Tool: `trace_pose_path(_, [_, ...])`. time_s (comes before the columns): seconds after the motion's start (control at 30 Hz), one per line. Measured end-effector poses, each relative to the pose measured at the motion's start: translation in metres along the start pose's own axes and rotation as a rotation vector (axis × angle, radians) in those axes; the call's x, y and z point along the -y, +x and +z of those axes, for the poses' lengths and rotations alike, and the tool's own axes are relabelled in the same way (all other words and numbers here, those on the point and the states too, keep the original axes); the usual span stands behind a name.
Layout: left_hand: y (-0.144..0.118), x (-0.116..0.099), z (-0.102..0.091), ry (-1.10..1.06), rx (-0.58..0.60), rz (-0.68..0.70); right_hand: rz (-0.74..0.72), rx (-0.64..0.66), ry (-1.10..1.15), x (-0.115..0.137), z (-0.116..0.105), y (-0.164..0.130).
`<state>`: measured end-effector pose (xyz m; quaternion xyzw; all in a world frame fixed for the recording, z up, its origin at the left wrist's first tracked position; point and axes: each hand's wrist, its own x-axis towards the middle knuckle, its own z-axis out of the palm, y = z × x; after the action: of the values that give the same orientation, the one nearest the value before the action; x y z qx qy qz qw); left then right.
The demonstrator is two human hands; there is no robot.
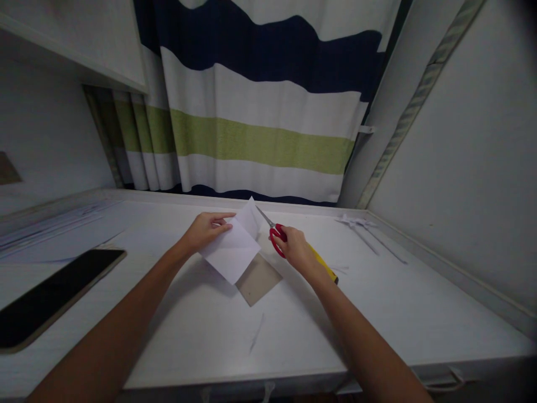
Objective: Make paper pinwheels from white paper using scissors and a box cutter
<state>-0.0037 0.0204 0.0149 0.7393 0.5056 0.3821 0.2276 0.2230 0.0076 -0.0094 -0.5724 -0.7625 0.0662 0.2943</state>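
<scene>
Counting what lies on the white desk [293,336]: one sheet of white paper [233,249], one pair of red-handled scissors [274,232], one brown card square [259,278] under the paper's near corner, one yellow tool [325,266] partly hidden behind the right wrist, one dark phone [54,294] at the left edge, and a small heap of thin white paper strips [364,226] toward the far right corner. A striped curtain [260,112] hangs behind the desk.

The left hand [205,228] holds the paper by its left edge, fingers curled over the top with the forefinger pointing right along the sheet, lifting it slightly off the desk. The right hand [293,246] has its fingers closed through the red loops of the scissors, gripping them firmly; the blades point up and to the left, their tips meeting the paper's far right corner. How wide the blades stand cannot be told, since the paper's edge hides part of them.

Both forearms reach in from the bottom of the view and converge toward the sheet, which lies between the two hands, just left of the scissors.
</scene>
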Motion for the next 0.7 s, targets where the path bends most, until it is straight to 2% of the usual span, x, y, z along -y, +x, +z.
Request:
trace_pose_path(0.1, [0.001,0.003,0.000,0.017,0.005,0.024,-0.025,-0.016,0.101,-0.001,0.003,-0.001])
trace_pose_path(0.3, [0.002,0.004,-0.001,0.075,0.020,0.055,0.022,0.146,0.384,0.000,0.016,-0.003])
trace_pose_path(0.4, [0.002,0.005,0.000,0.065,0.025,0.050,0.070,0.180,0.404,0.004,0.020,-0.005])
trace_pose_path(0.5, [0.002,0.005,-0.001,0.033,0.033,0.042,0.063,0.234,0.437,0.007,0.014,-0.007])
trace_pose_path(0.57, [0.002,0.004,-0.002,0.026,0.031,0.039,0.015,0.382,0.575,0.007,0.006,-0.008])
trace_pose_path(0.7, [0.000,-0.002,-0.005,-0.007,0.048,0.024,-0.066,0.816,0.905,0.000,-0.012,-0.008])
